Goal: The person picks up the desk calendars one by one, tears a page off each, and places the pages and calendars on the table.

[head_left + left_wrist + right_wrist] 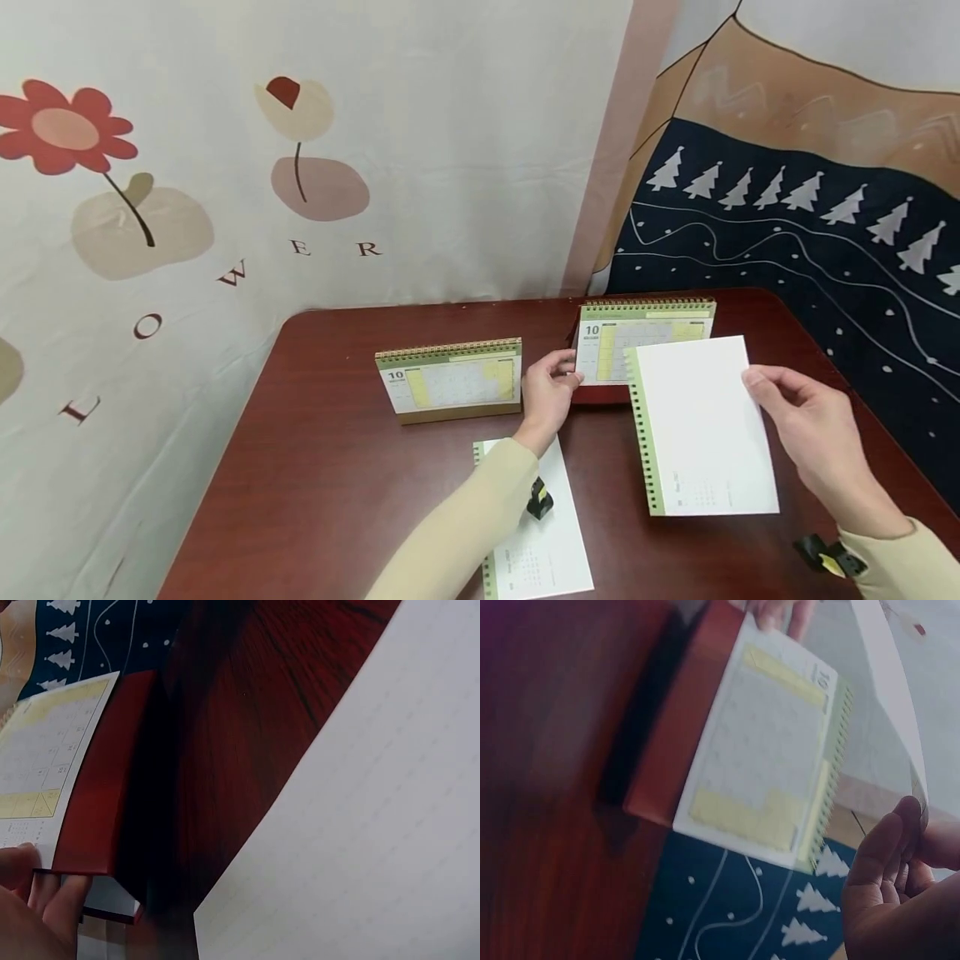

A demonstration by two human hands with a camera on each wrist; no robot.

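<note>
A desk calendar point(645, 337) with a green spiral top and a dark red base stands at the back right of the table; it shows a "10" page. My left hand point(567, 368) grips its lower left corner, and the fingers point(30, 892) wrap the edge of the red base point(105, 787). In front of the calendar my right hand point(753, 383) pinches the right edge of a loose white calendar page point(701, 425) with a green punched strip on its left side. The right wrist view shows that calendar point(765, 765) and the held page's edge point(889, 690).
A second desk calendar point(450, 379) stands left of centre on the dark red table point(315, 467). Another loose page point(540, 542) lies flat under my left forearm. Patterned cloth hangs behind and to the right of the table.
</note>
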